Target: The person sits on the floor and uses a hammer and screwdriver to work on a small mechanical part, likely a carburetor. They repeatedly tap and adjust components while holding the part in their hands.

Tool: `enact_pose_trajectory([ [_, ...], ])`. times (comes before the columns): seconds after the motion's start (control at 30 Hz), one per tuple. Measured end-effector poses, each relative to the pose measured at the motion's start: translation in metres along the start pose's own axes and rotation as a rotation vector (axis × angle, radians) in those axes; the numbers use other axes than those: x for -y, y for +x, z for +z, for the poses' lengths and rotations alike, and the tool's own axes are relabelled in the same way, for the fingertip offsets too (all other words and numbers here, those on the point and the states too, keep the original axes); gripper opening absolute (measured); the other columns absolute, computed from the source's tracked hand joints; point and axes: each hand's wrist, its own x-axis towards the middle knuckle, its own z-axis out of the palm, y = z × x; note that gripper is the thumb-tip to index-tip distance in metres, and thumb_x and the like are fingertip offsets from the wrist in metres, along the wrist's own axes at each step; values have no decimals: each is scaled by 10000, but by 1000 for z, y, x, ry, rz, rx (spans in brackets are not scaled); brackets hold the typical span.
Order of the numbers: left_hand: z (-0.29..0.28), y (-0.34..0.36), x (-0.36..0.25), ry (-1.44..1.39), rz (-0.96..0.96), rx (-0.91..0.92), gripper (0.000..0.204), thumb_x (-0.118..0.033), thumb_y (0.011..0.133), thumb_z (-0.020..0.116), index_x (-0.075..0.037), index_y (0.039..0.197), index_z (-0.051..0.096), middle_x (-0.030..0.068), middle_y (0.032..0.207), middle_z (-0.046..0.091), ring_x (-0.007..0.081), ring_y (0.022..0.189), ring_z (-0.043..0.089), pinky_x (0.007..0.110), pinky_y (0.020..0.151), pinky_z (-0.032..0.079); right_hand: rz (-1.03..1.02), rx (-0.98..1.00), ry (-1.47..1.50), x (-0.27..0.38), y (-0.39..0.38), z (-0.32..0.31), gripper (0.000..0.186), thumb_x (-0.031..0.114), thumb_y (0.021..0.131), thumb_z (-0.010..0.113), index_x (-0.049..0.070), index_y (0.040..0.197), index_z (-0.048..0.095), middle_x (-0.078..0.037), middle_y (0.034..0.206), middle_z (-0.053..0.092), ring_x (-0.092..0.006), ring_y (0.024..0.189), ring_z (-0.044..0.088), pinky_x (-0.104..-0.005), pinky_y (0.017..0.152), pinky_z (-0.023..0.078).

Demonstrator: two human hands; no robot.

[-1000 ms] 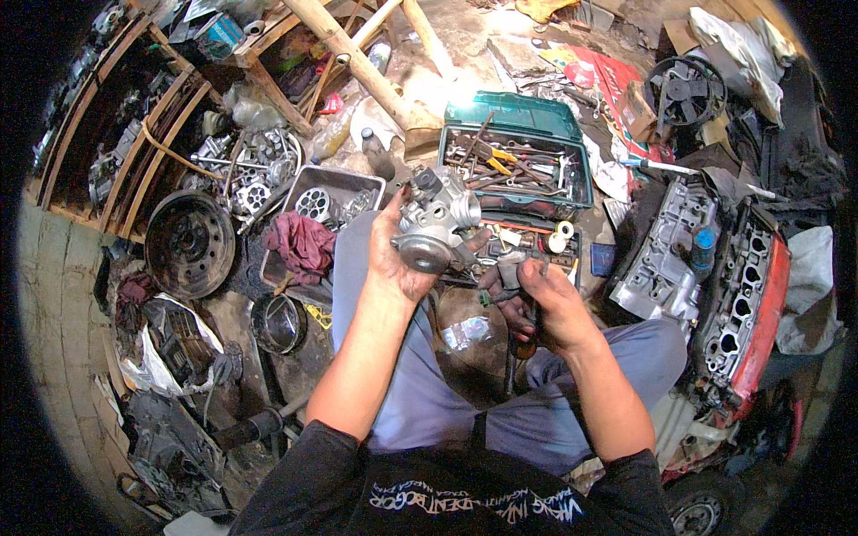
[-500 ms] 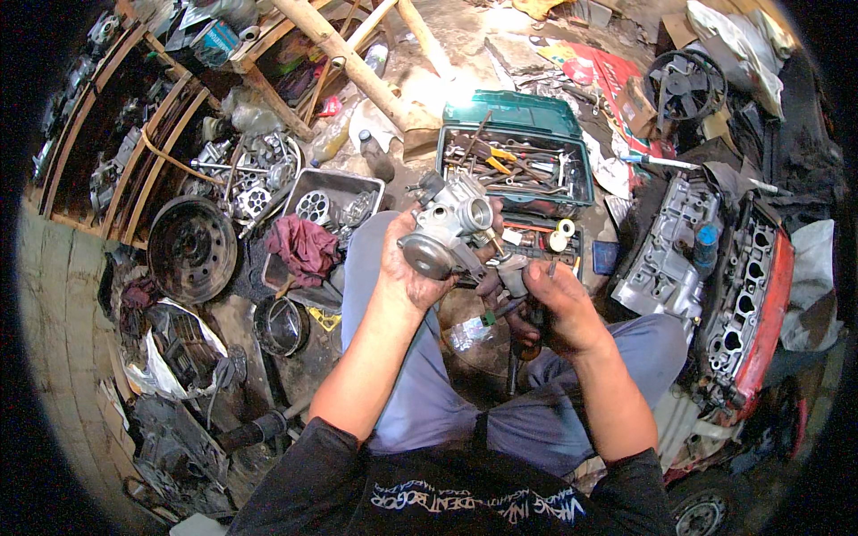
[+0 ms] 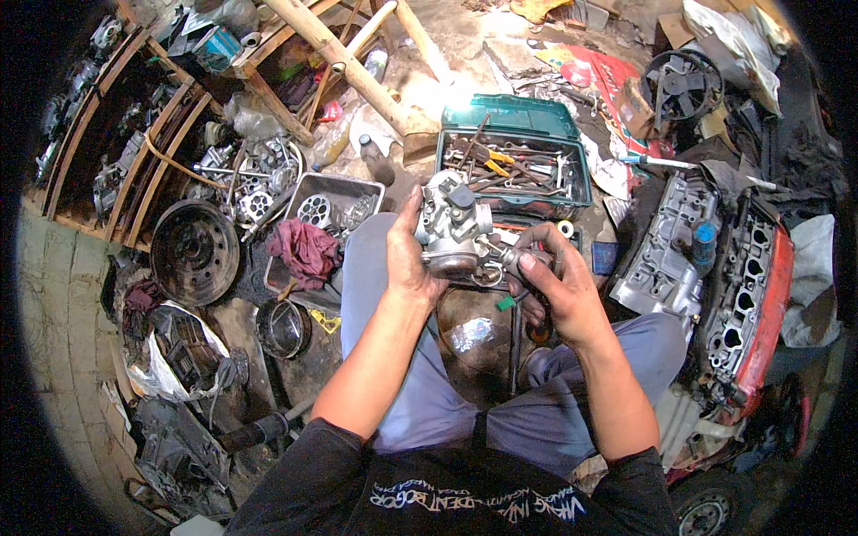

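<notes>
A silver-grey carburetor (image 3: 451,228) is raised between my knees, in front of the toolbox. My left hand (image 3: 407,246) wraps round its left side and underside, with the fingers partly hidden behind it. At its right side my right hand (image 3: 563,290) pinches a small grey metal part (image 3: 514,260) between thumb and fingers. Whether that part is joined to the carburetor I cannot tell. A small green piece (image 3: 506,304) shows just below the right fingers. The carburetor's round cap faces down, and a dark square piece sits on its upper face.
Ahead stands an open green toolbox (image 3: 579,183) full of hand tools. To the left are a metal tray (image 3: 380,189) with a dark red rag (image 3: 304,253), a wheel rim (image 3: 195,252) and a wooden shelf of parts. Engine cylinder heads (image 3: 657,255) lie on the right.
The carburetor has been turned in my left hand, so its open bore no longer faces up and its cap points down. My right hand has shifted slightly, with its fingers drawn up beside it.
</notes>
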Motion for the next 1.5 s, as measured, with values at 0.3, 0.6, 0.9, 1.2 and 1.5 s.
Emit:
enact_pose_trajectory([
  [0.3,11,-7,6,244,262,-95,252,-264,1054,518,-124,1264,519,104,1170,646,227,1021,690,407,859,611,13,-48,151,5,-3,5,349,132,879,552,44,1212,494,-114,816,645,-87,451,430,-230,420,359],
  [0.6,11,-7,6,281,311,-76,277,-245,1060,513,-113,1301,481,123,1175,650,238,1003,706,397,821,631,27,-38,221,-2,-3,-1,427,138,875,546,42,1286,486,-164,899,666,-102,474,458,-242,427,390],
  [0.9,10,-6,5,129,188,-44,303,-275,1070,479,-74,1295,511,142,1175,667,273,1027,711,443,857,621,41,0,342,-2,-2,-4,414,195,942,583,52,1321,501,-162,925,682,-89,473,468,-238,414,404],
  [1.2,9,-6,3,29,12,-103,444,-410,1053,476,-65,1323,550,163,1178,682,318,1081,693,489,931,587,201,71,656,0,-1,-4,512,260,965,527,21,1417,481,-108,837,592,-107,445,439,-256,385,406],
  [1.5,6,-11,8,391,106,10,686,-237,880,792,-135,1438,408,122,1309,547,253,1112,628,414,892,598,21,-12,361,5,-4,-2,426,273,943,526,32,1293,551,-89,782,567,-83,443,414,-242,393,394],
])
